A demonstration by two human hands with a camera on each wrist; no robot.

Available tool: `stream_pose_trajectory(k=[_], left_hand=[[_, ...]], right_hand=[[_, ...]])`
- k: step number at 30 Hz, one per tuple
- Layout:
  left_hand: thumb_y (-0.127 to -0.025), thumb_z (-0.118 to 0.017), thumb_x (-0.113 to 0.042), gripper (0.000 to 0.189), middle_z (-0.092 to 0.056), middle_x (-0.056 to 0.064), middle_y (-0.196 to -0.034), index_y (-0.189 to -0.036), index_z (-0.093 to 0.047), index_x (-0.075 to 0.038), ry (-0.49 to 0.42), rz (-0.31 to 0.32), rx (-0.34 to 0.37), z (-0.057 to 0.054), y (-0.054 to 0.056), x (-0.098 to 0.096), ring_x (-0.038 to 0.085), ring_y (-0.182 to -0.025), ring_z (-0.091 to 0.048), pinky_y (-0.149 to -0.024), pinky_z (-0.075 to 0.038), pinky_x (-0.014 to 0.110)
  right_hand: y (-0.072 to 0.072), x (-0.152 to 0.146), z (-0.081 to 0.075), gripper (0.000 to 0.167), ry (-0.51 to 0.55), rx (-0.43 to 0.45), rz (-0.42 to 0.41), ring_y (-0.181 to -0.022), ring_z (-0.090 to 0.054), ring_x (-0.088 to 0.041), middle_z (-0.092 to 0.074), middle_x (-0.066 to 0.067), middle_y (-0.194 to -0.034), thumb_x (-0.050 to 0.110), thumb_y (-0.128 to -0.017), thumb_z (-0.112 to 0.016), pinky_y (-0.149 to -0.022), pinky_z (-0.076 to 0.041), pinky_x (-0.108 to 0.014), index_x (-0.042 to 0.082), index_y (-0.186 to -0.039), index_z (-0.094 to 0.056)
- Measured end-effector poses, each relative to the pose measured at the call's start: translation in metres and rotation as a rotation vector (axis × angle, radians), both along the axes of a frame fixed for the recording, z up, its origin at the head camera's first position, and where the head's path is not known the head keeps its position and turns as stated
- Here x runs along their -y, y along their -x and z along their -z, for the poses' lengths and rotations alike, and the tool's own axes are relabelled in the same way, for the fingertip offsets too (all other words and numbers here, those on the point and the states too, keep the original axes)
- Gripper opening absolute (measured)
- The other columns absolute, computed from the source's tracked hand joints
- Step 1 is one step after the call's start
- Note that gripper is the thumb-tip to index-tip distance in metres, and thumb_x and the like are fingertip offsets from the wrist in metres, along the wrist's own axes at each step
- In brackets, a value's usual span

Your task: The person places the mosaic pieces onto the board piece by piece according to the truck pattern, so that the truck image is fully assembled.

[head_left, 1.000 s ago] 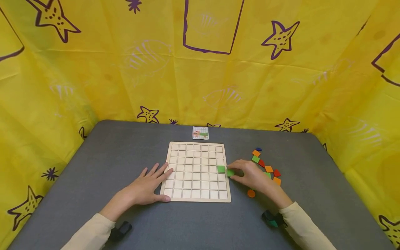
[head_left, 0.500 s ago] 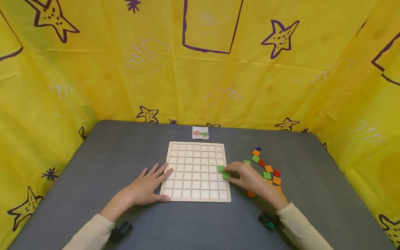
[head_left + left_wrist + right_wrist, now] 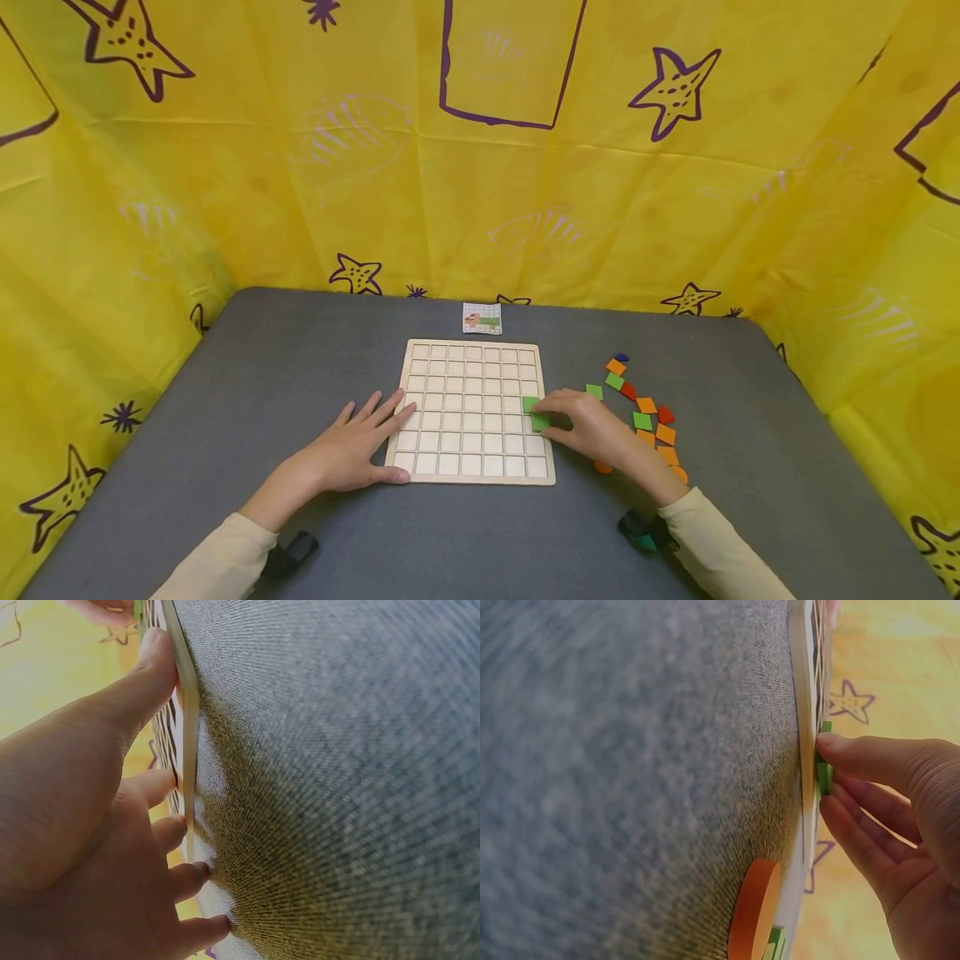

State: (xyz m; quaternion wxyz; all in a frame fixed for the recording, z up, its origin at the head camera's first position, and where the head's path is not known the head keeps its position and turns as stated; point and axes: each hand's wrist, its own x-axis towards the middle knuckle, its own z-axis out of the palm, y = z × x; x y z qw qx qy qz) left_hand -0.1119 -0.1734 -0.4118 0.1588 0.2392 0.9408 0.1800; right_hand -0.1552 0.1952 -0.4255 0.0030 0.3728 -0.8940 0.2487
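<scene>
A pale wooden grid board [image 3: 471, 481] lies flat on the dark grey table. My left hand [image 3: 352, 446] rests on its left side, fingers spread and straight, with the thumb at the near left corner. At the right edge, my right hand [image 3: 588, 421] pinches a green square tile [image 3: 539, 423] between thumb and fingers, over the rightmost column. Just beyond it, another green tile [image 3: 530, 404] sits in a cell of that column, partly covered by the fingers. In the right wrist view the pinched green tile [image 3: 824, 778] shows edge-on, right at the board's surface.
Right of the board lie several loose tiles: green [image 3: 642, 421], orange [image 3: 647, 406], red [image 3: 665, 415] and a blue piece [image 3: 622, 357]. An orange round piece [image 3: 754, 911] is near the right hand. A small picture card [image 3: 482, 319] lies behind the board. Yellow cloth surrounds the table.
My right hand has moved left with the pinched green tile, from beside the board's right edge to over its rightmost column. My left hand has stayed in place.
</scene>
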Motion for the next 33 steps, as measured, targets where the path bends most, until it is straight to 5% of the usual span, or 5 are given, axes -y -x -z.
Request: stream_pose_trajectory(k=[21, 33], left_hand=[[-0.083, -0.069, -0.058, 0.096, -0.015, 0.015, -0.163, -0.156, -0.027, -0.013, 0.005, -0.005, 0.012, -0.001, 0.000, 0.000, 0.048, -0.145, -0.013, -0.109, -0.009, 0.071], [-0.082, -0.070, -0.057, 0.097, -0.015, 0.015, -0.163, -0.156, -0.026, -0.013, 0.010, -0.015, 0.022, 0.000, 0.001, -0.002, 0.048, -0.145, -0.012, -0.110, -0.008, 0.070]], right_hand=[[-0.002, 0.008, -0.003, 0.034, -0.027, 0.044, 0.010, -0.101, -0.065, -0.019, -0.070, -0.005, -0.113, 0.009, -0.082, -0.079, -0.086, -0.054, -0.037, 0.006, -0.116, -0.072], [-0.001, 0.011, -0.002, 0.032, -0.015, 0.051, -0.004, -0.087, -0.060, -0.014, -0.070, -0.003, -0.109, 0.007, -0.082, -0.079, -0.079, -0.054, -0.032, 0.007, -0.113, -0.072]])
